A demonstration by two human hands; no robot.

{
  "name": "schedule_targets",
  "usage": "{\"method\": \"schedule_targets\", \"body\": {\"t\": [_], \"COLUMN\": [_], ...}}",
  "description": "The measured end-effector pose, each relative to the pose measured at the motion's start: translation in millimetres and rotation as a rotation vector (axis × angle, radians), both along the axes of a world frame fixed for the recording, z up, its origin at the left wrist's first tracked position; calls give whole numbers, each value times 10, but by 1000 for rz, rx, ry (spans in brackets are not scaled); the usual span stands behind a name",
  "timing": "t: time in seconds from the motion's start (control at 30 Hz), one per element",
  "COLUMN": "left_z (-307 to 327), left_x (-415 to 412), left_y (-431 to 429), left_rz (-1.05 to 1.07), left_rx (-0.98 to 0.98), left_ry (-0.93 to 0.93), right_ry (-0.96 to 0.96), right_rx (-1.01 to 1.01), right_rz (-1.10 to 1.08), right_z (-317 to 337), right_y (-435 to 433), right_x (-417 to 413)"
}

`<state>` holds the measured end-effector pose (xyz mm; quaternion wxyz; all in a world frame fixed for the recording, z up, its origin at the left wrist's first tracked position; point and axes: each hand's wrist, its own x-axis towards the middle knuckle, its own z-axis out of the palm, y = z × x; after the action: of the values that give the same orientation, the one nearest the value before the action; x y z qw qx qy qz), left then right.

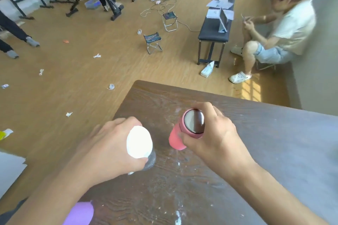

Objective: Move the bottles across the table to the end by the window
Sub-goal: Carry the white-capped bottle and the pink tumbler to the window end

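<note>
Both hands work over a dark wooden table [256,151] streaked with white smears. The left hand [109,144] is closed around a clear bottle [149,160] with a white cap [139,142], fingers wrapped over its far side and thumb pressed on the near side just below the cap. The right hand [212,133] grips a pink bottle [176,138] near its top, fingers curled behind the shiny metal-faced lid [193,121] and thumb on the near side of the pink body. The pink bottle leans, its base toward the clear bottle and its lid tipped away; whether either base touches the table is hard to tell from above. The two bottles are near each other, apart, both close to the table's far corner. A purple object [79,213] sits at the table's near edge, partly under the left forearm. Beyond the table, on the wood floor [73,78], lie scraps of paper, two small folding stools [152,43] and a dark bench [215,23], beside which a seated person [279,29] crouches against the wall.
</note>
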<state>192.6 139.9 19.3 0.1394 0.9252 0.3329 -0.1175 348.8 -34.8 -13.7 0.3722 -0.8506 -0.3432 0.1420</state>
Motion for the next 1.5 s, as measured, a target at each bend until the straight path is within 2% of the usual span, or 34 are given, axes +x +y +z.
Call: {"method": "schedule_targets", "body": {"t": [0.3,0.67,0.77,1.0,1.2,1.5], "left_z": [56,114,56,-165,-301,-335], "left_x": [1501,2332,2413,2547,2651,2741], "left_y": [-1792,-4235,-4719,-5469,-5749,-5870], "left_rz": [-514,-1029,-1136,-1256,-1319,-1348], "left_rx": [-25,-137,-115,-163,-196,-192], "left_ry": [-46,-121,-139,-153,-122,-63], "right_ry": [-48,60,95,172,169,152], "right_rx": [-169,-204,-184,-280,-273,-341], "right_rz": [-486,-965,-1044,-1131,-1180,-1119], "right_z": [201,125,95,-63,-128,-159], "right_y": [-2466,-4414,-4746,-5218,-5367,-5476], "right_x": [0,-381,-473,-723,-796,-709]}}
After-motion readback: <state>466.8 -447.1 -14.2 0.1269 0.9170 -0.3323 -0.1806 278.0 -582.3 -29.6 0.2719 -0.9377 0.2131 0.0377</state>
